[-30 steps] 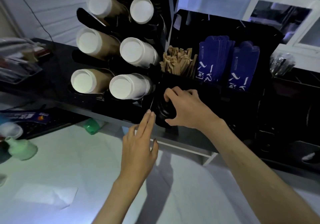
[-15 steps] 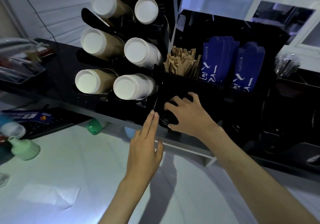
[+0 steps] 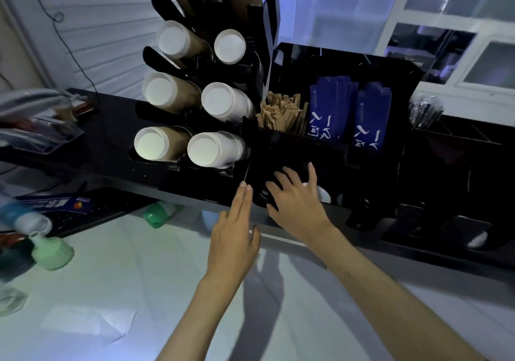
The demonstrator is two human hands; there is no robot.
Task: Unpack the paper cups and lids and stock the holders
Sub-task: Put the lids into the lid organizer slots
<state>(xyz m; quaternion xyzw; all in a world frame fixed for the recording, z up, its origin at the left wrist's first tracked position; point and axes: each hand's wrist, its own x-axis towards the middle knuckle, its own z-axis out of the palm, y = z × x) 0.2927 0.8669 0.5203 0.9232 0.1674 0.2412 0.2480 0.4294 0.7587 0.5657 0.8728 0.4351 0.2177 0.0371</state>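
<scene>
Right hand [image 3: 295, 201]: fingers spread, pressing the stack of black plastic lids [image 3: 263, 193] below the tiered black cup rack [image 3: 259, 54].
Left hand [image 3: 234, 229]: fingers straight, holding nothing.
Risk: lids are likely jamming or slipping out if pushed crooked.

Wooden stirrers [image 3: 281, 115] beside blue packets [image 3: 331, 110] — green bottle [image 3: 51, 252].

My one view sits on the head, looking forward and down, close over the cup rack [image 3: 195, 104] at eleven o'clock; no second view
</scene>
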